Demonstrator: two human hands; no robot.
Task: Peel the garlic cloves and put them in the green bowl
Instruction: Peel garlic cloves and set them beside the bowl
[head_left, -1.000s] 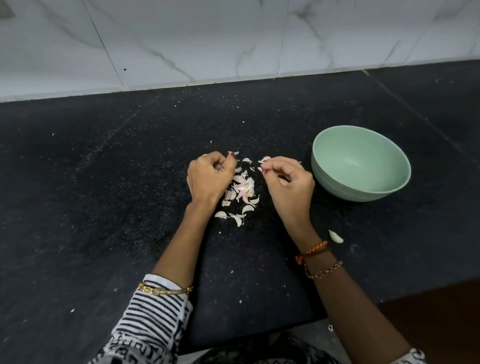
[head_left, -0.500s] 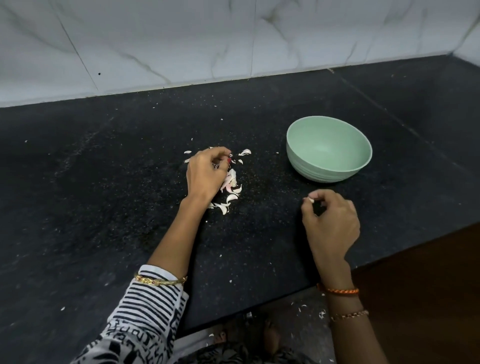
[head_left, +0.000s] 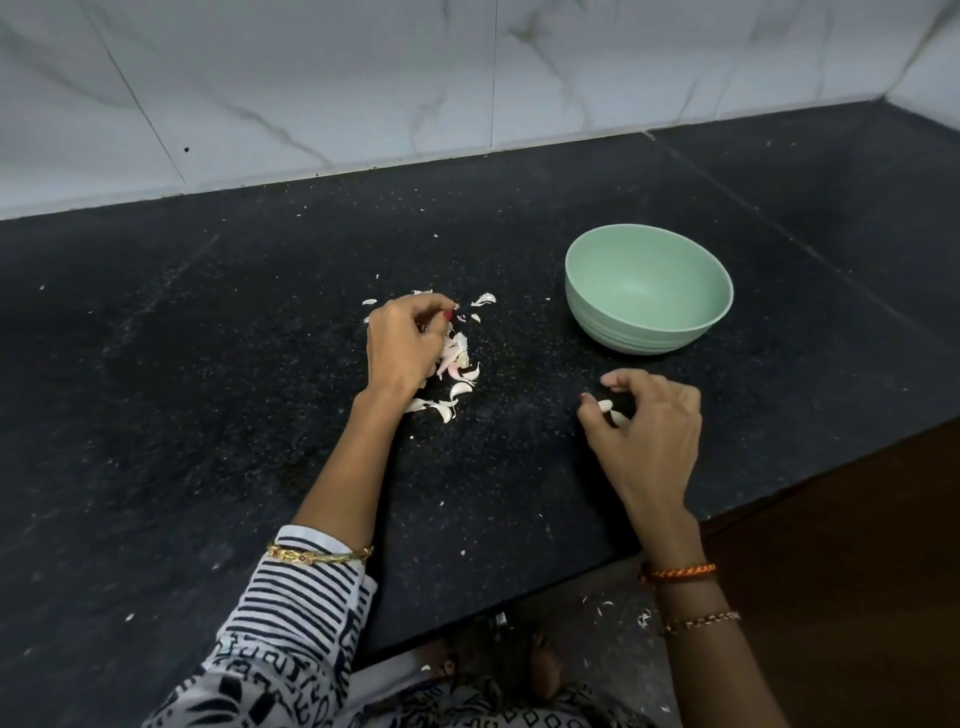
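Note:
The green bowl (head_left: 649, 332) stands on the black counter (head_left: 208, 415), right of centre, and looks empty inside. My left hand (head_left: 402, 345) rests on a pile of garlic skins and cloves (head_left: 457, 364). Its fingers are curled closed, and I see nothing held in them. My right hand (head_left: 647, 421) hovers low over the counter just in front of the bowl. Its thumb and fingers are curled around two small white garlic cloves (head_left: 609, 408). I cannot tell whether those cloves touch the counter.
A white marble wall (head_left: 467, 78) runs along the back of the counter. The counter's front edge (head_left: 675, 535) runs diagonally near my right wrist, with brown floor beyond it. Small skin scraps (head_left: 644, 618) lie on the floor below the edge.
My right hand left the pile and moved right and toward me, first pinching a small white piece, now down by two cloves in front of the bowl. My left hand stayed on the pile.

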